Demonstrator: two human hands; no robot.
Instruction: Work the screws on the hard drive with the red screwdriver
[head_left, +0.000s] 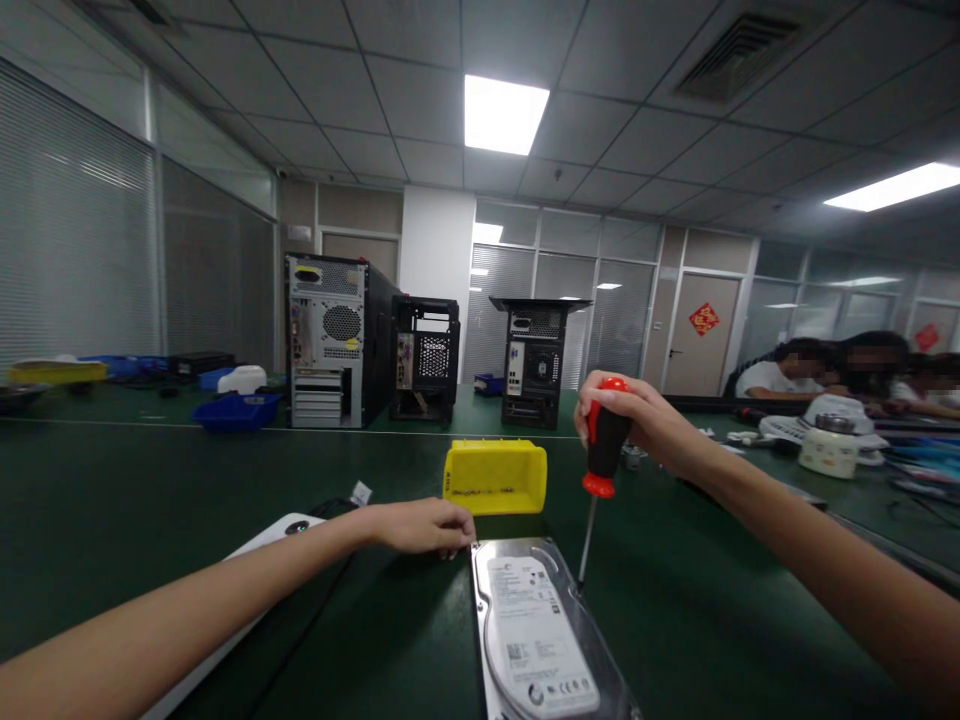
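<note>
A hard drive (536,630) with a white printed label lies flat on the green table in front of me. At its far left corner is my left hand (431,527), fingers curled and pressed against the drive's edge; the fingertips are partly hidden. My right hand (626,405) is wrapped round the handle of a red and black screwdriver (606,445). The screwdriver stands nearly upright, its tip at the right side of the drive's top face. Whether a screw sits under the tip is too small to tell. Just beyond the drive, a yellow bin (495,475) holds small dark pieces.
A white device (266,535) with a black cable lies under my left forearm. Computer cases (330,340) stand along the back, beside a blue tray (236,411). A lidded jar (829,447) and cables are at the right, where several people (787,370) sit farther off.
</note>
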